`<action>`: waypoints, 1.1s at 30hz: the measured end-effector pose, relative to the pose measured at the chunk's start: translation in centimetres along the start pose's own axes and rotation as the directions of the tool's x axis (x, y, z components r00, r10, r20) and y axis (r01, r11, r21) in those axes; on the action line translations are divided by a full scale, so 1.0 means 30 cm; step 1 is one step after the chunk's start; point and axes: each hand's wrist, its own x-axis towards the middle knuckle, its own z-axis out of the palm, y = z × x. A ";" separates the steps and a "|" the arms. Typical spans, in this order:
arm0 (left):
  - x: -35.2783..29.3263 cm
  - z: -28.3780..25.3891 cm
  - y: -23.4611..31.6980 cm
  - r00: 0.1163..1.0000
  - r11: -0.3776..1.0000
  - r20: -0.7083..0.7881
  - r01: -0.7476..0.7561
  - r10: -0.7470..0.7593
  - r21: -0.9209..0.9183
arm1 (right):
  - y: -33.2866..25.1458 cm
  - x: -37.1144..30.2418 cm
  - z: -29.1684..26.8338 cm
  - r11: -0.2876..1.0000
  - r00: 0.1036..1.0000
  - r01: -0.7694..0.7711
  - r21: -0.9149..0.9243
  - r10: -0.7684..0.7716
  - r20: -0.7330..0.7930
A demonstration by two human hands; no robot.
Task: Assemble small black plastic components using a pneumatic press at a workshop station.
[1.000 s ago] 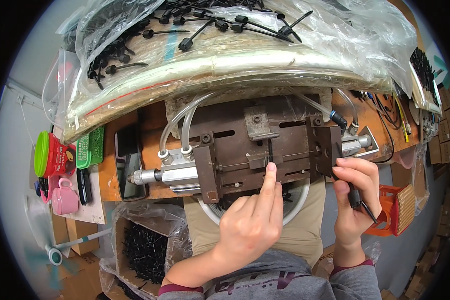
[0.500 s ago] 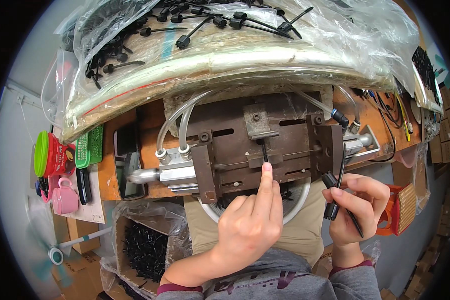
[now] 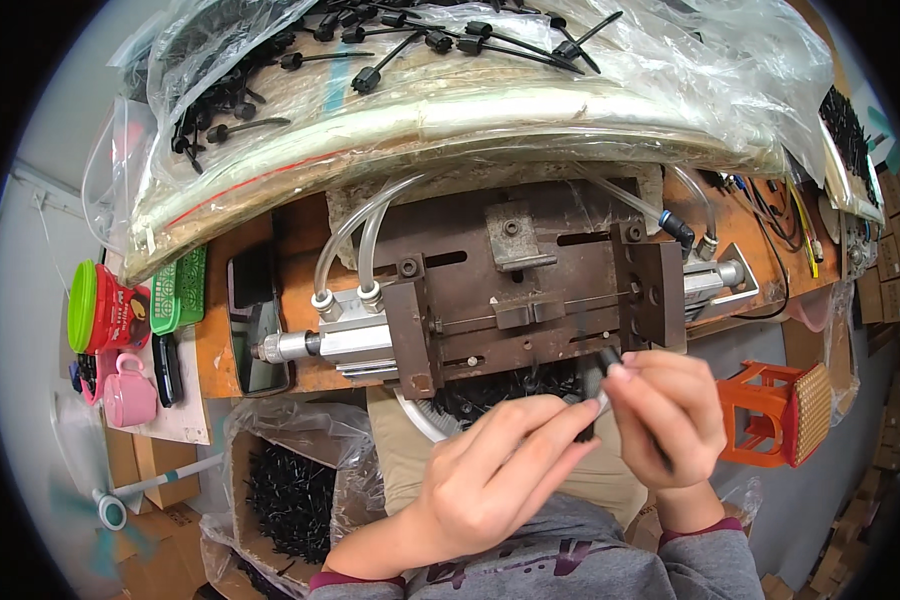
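In front of the fixture my two hands meet at the fingertips. My right hand (image 3: 675,415) is closed around black plastic parts (image 3: 610,356), thick-headed pieces with thin tails, partly hidden by its fingers. My left hand (image 3: 500,475) reaches across from the left, its fingertips pinched at a dark part (image 3: 587,432) beside the right hand; most of that piece is covered. Beyond them sits a brown metal fixture (image 3: 460,220) with a small notched block (image 3: 530,313) at its middle, where no black part shows. Below its front edge a round white basin (image 3: 417,417) holds many black parts.
Silver air cylinders (image 3: 355,345) with clear hoses flank the fixture. A plastic-covered surface (image 3: 420,125) bearing black parts curves across the back. At left are a phone (image 3: 257,340), a pink mug (image 3: 129,392) and a lined carton (image 3: 340,450) of black pieces; an orange stool (image 3: 755,410) stands right.
My left hand has drawn back from the notched block and moved right, to my right hand. The black stem in the block is gone. My right hand has moved left with its parts.
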 end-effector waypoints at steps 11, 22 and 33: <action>0.019 0.025 -0.063 0.990 0.867 0.143 -0.084 0.015 0.491 | 0.007 -0.001 -0.052 0.658 0.805 -0.574 0.488 0.561 0.191; 0.041 -0.033 -0.009 0.979 0.980 0.036 -0.200 0.200 0.001 | -0.019 0.114 -0.028 -0.008 0.508 -0.793 0.609 0.542 0.670; -0.006 0.017 -0.061 0.998 0.912 0.029 -0.060 0.052 0.406 | 0.274 0.613 0.100 0.787 0.992 0.057 -0.614 -0.112 -0.052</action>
